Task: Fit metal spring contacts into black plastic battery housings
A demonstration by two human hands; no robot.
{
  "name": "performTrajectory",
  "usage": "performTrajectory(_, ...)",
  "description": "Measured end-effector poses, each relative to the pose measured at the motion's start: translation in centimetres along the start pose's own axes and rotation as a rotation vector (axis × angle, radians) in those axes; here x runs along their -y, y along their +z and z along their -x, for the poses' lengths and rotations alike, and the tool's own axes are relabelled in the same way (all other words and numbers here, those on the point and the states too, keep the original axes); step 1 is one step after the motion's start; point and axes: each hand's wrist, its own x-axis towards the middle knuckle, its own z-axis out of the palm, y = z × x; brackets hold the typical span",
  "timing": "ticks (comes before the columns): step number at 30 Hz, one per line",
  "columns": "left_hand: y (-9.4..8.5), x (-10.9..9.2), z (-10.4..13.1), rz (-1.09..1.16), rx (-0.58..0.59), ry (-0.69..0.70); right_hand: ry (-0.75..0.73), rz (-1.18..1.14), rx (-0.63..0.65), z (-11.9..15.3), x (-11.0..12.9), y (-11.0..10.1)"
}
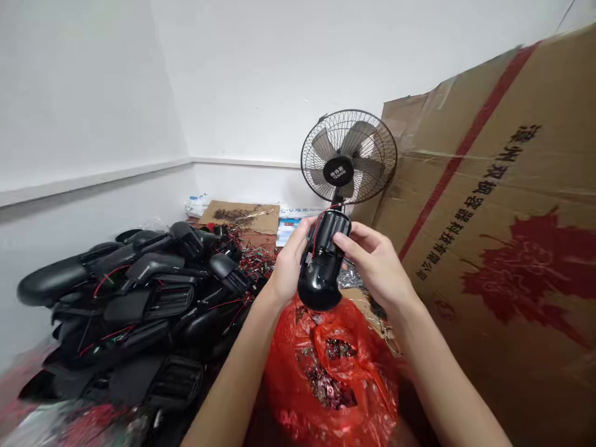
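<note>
A glossy black plastic housing (319, 279) with a ribbed battery compartment is held up in front of me, its rounded end toward me. My left hand (289, 264) grips its left side, fingers closed along the edge. On the right, my right hand (372, 257) holds it too, with the thumb pressed on the battery compartment. A thin red wire runs along the housing's upper left. Below hangs or sits a red plastic bag (298, 385), full of small metallic parts. The fingertips behind the housing are hidden.
Many similar black housings (162, 304) lie heaped on the left. Behind them are red and black wires (254, 257) and a flat cardboard sheet (265, 218). A fan (339, 171) stands at the back. Large cardboard boxes (447, 230) rise along the right.
</note>
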Motion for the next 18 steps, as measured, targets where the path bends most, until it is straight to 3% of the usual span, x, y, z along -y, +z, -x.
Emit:
performTrajectory(4,-0.2,0.3,-0.4,0.046,-0.005,-0.171,-0.078,0.009,-0.036,0.2,0.6,-1.0)
performTrajectory(8,-0.6,0.1,-0.6,0.118,0.154,-0.249,-0.212,0.036,-0.099,0.0,1.3,-2.4)
performTrajectory(10,-0.6,0.1,-0.7,0.153,0.173,-0.237,-0.278,0.076,-0.139,-0.2,1.4,-3.0)
performTrajectory(14,0.4,0.9,-0.9,0.261,0.009,-0.094,-0.363,0.177,-0.234,-0.3,1.0,-2.8)
performTrajectory(18,2.2,2.4,-0.7,0.352,-0.113,-0.03,-0.319,0.192,-0.25,0.0,-0.5,-0.4)
